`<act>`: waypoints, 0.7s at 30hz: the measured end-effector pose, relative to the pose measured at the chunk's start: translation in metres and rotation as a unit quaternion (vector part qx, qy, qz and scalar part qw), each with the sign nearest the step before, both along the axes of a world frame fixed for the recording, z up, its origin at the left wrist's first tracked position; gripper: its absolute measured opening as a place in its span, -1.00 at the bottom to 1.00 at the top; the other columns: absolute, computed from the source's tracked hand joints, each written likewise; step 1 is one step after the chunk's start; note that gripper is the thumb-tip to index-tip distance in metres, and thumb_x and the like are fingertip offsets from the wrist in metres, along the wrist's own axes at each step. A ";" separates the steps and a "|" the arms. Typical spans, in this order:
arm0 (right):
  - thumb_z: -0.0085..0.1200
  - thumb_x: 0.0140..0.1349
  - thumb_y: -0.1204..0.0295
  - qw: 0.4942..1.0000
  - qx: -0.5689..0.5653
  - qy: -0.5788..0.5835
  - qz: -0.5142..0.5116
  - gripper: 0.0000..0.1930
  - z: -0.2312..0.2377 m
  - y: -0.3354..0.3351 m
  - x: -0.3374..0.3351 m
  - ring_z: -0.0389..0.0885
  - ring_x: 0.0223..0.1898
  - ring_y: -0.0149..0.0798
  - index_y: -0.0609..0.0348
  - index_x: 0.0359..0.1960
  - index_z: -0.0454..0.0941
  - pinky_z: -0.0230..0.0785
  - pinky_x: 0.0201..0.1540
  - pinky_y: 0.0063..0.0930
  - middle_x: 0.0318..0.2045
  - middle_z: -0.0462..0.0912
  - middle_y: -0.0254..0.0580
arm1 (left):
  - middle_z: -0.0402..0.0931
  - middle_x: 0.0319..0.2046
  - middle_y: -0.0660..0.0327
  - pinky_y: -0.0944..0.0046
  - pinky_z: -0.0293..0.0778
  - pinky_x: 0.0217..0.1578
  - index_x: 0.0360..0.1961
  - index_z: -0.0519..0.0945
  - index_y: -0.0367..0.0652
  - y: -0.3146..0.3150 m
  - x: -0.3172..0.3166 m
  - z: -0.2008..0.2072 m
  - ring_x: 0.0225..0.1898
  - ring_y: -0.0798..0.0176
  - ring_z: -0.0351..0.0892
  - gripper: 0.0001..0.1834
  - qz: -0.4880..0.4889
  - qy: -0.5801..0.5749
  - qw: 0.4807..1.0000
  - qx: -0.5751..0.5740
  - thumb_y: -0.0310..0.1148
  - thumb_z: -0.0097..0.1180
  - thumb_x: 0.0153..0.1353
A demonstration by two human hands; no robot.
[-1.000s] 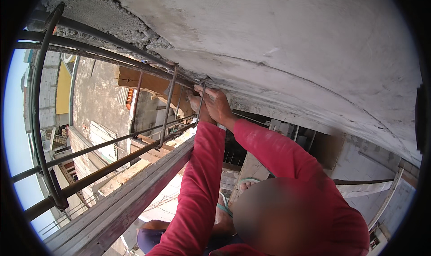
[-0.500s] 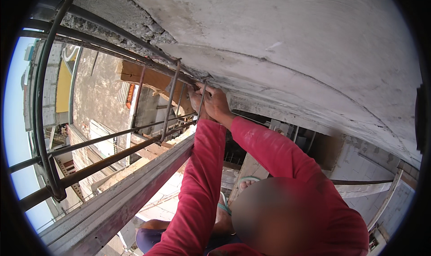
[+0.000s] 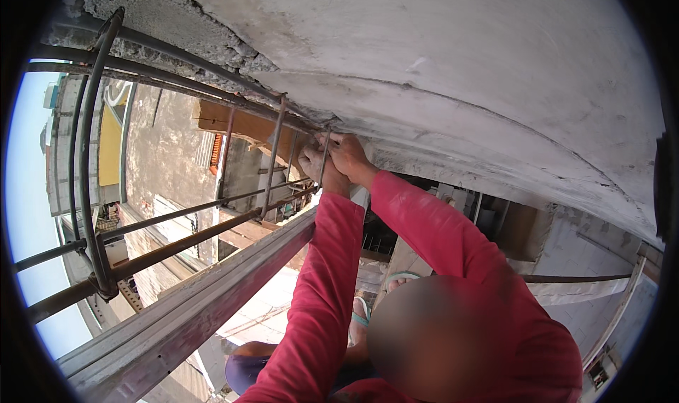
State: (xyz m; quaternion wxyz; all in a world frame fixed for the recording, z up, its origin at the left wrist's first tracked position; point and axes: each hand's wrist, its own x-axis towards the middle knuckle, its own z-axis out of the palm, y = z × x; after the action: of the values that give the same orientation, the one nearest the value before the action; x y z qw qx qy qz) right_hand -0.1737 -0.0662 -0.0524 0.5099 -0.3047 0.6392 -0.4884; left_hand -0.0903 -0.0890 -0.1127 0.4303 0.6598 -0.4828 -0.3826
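Rebar cage (image 3: 191, 242) reaches from left edge to centre of frame, long axis slanting, narrowing rightward toward hands; two lower bars, at least three stirrups (image 3: 274, 155) crosswise, near upright. Two bare hands at centre, close together: left hand (image 3: 312, 162), right hand (image 3: 348, 154), fingers curled beside cage's rightmost stirrup; cannot tell what either grips. One pale beam (image 3: 198, 300) below cage. Concrete surface (image 3: 460, 42) fills upper right. Two sandals (image 3: 361, 318), lower centre.
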 end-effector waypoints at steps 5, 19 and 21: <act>0.12 0.41 0.34 0.987 -0.101 0.114 0.049 -0.66 -0.018 0.007 -0.002 0.71 -0.08 0.21 0.16 0.14 0.69 0.54 0.02 -0.09 -0.13 0.73 0.22 | 0.53 -0.24 0.14 0.16 0.55 -0.14 -0.08 0.52 -0.24 0.011 -0.014 0.033 -0.18 0.21 0.54 -0.73 0.096 0.334 0.936 0.046 -0.22 0.00 0.50; 0.04 0.38 0.32 0.896 -0.051 0.424 0.124 -0.71 0.012 0.009 -0.006 0.66 -0.04 0.10 0.17 0.01 0.66 0.50 0.03 -0.02 -0.23 0.74 -0.04 | 0.59 0.01 0.16 0.09 0.59 0.05 0.03 0.53 -0.12 0.008 -0.002 0.029 0.03 0.17 0.60 -0.69 -0.039 0.529 0.838 0.123 -0.12 -0.11 0.61; 0.06 0.37 0.29 0.866 -0.155 0.469 0.083 -0.70 0.013 0.006 -0.007 0.67 -0.08 0.10 0.16 0.01 0.66 0.49 0.02 0.01 -0.29 0.74 -0.02 | 0.57 -0.02 0.17 0.08 0.61 0.03 0.08 0.48 -0.11 0.007 -0.003 0.027 -0.01 0.15 0.60 -0.70 -0.032 0.528 0.837 0.138 -0.12 -0.02 0.58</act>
State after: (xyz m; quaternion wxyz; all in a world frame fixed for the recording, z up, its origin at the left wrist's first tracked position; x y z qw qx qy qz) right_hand -0.1806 -0.0599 -0.0399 0.1352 -0.6245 0.6917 -0.3367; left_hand -0.0931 -0.0816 -0.0856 0.5115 0.3944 -0.1457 -0.7493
